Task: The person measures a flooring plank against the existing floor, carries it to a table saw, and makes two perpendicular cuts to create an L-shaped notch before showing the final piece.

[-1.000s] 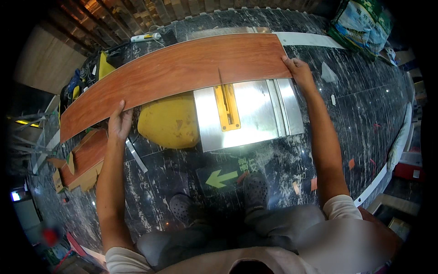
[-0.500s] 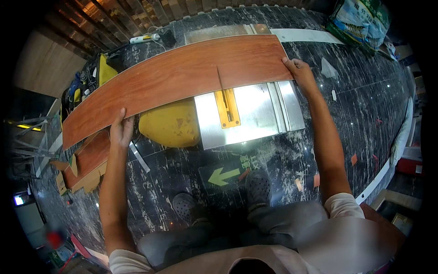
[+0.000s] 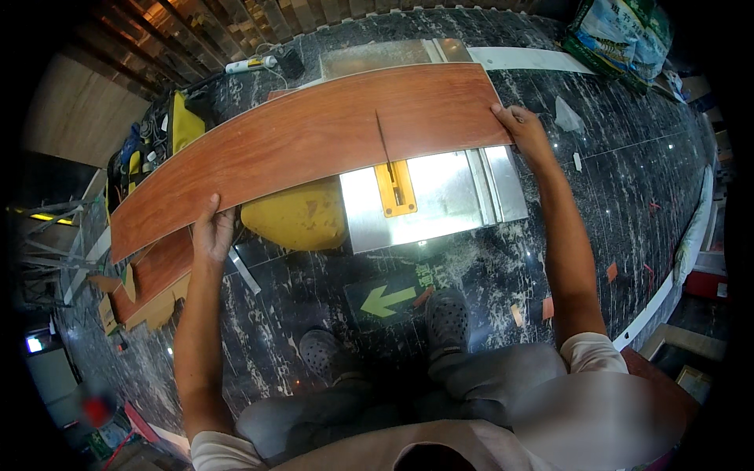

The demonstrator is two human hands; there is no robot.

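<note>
Across the metal top of a table saw (image 3: pixel 440 196) lies a long reddish-brown wood-grain plank (image 3: pixel 298 129). A thin dark slit runs from its near edge partway across, in line with the saw's yellow insert (image 3: pixel 399 198). My right hand (image 3: pixel 521 129) grips the plank's right end, thumb on top. Toward the left, my left hand (image 3: pixel 214 229) holds the near edge, its thumb on the upper face and the fingers partly hidden beneath. The saw blade cannot be made out clearly, since the plank covers the far part of the insert.
A yellow rounded housing (image 3: pixel 294 216) adjoins the saw. More reddish planks (image 3: pixel 165 271) with torn cardboard lie at left, near a tool bag (image 3: pixel 184 122). Behind are a white tube (image 3: pixel 250 65) and, at far right, a printed sack (image 3: pixel 616 39). Offcuts (image 3: pixel 547 308) dot the dusty dark floor.
The plank has slid slightly toward me over the saw, covering more of the yellow insert. Both hands keep their hold and move with it.
</note>
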